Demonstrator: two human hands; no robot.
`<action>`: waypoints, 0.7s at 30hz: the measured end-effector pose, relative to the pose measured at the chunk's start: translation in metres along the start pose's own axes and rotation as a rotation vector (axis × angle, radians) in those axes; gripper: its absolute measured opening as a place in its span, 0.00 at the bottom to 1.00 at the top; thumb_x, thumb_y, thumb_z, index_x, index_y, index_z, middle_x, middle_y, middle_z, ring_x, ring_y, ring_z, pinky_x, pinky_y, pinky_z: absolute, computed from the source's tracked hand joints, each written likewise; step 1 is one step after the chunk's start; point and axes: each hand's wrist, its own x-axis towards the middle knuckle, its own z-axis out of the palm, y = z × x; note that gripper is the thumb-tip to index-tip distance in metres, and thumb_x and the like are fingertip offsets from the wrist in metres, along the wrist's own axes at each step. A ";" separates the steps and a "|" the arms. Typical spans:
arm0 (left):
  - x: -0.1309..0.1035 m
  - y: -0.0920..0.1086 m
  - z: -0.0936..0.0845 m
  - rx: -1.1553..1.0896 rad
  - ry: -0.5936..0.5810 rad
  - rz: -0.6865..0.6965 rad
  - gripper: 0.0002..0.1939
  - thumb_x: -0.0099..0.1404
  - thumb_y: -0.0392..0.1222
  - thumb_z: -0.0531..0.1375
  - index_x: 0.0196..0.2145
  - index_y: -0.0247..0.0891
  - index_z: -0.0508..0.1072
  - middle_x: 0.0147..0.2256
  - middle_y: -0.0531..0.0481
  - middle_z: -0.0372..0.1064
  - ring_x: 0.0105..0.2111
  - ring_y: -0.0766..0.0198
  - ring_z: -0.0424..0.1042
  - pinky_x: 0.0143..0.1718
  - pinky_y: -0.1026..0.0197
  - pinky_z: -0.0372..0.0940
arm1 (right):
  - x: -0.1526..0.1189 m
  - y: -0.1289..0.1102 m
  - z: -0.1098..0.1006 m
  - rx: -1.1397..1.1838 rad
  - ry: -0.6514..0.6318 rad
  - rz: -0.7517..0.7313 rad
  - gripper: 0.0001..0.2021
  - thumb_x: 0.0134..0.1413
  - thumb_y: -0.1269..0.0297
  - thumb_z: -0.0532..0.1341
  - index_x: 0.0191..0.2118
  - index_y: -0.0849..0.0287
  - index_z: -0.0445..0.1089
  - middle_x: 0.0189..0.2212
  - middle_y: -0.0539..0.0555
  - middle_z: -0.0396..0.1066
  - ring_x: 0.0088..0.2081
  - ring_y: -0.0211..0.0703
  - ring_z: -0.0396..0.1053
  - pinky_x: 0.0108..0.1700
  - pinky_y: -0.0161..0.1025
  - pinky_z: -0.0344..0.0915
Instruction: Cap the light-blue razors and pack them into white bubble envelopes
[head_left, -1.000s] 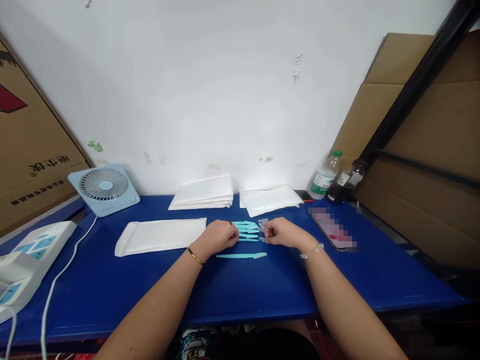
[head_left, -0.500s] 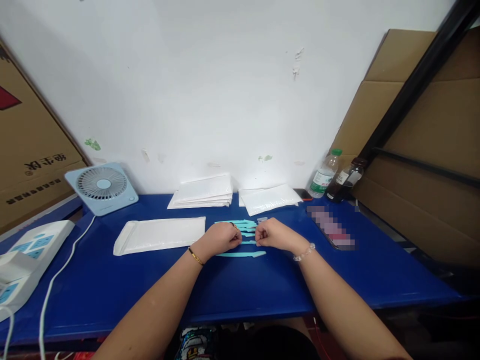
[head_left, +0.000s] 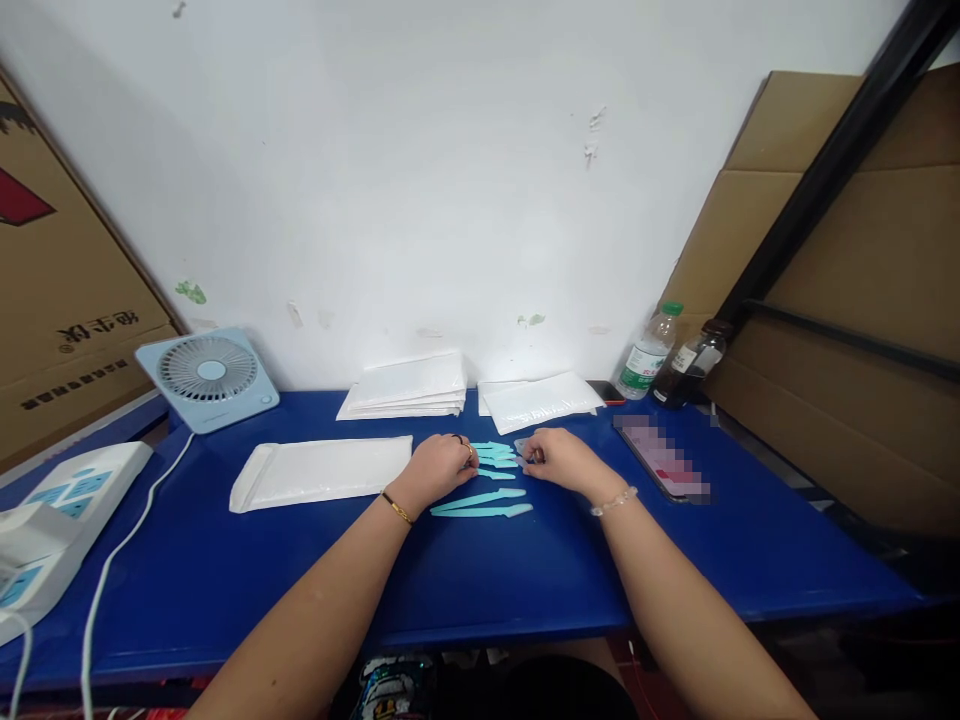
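Several teal eyebrow razors (head_left: 495,450) lie in a loose bunch between my hands. Two more eyebrow razors (head_left: 484,511) rest nearer the front, their handle ends close together and their pale tips pointing right. My left hand (head_left: 444,465) is closed at the handle end of one razor in the bunch; the fingertips partly hide that end. Small clear plastic caps (head_left: 520,444) lie at the razors' right ends. Over these caps, my right hand (head_left: 555,460) has its fingers pinched together at a cap, and the fingers cover part of it.
A white padded mailer (head_left: 322,473) lies to the left, with stacked mailers (head_left: 405,385) and other mailers (head_left: 544,400) behind. A phone (head_left: 660,460), bottles (head_left: 651,355), a fan (head_left: 210,375) and a power strip (head_left: 67,520) with a cord stand around the blue table (head_left: 495,590).
My right hand has moved slightly up and right to the clear caps. My left hand has shifted up and left. A razor formerly between my hands now lies uncovered above the front one.
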 end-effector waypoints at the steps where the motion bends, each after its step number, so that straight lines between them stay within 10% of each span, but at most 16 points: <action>1: 0.000 0.001 0.000 0.011 0.002 0.009 0.08 0.62 0.41 0.57 0.31 0.38 0.75 0.32 0.48 0.72 0.32 0.62 0.69 0.34 0.63 0.59 | 0.001 -0.002 0.002 -0.041 0.004 -0.007 0.03 0.45 0.66 0.63 0.28 0.59 0.74 0.30 0.54 0.74 0.30 0.40 0.67 0.30 0.33 0.55; 21: -0.002 0.003 0.000 -0.041 -0.020 0.048 0.11 0.63 0.40 0.54 0.28 0.37 0.74 0.29 0.48 0.73 0.29 0.63 0.70 0.30 0.64 0.58 | -0.004 -0.006 0.000 0.081 -0.130 -0.099 0.06 0.38 0.75 0.60 0.23 0.60 0.73 0.24 0.51 0.73 0.25 0.37 0.66 0.26 0.31 0.54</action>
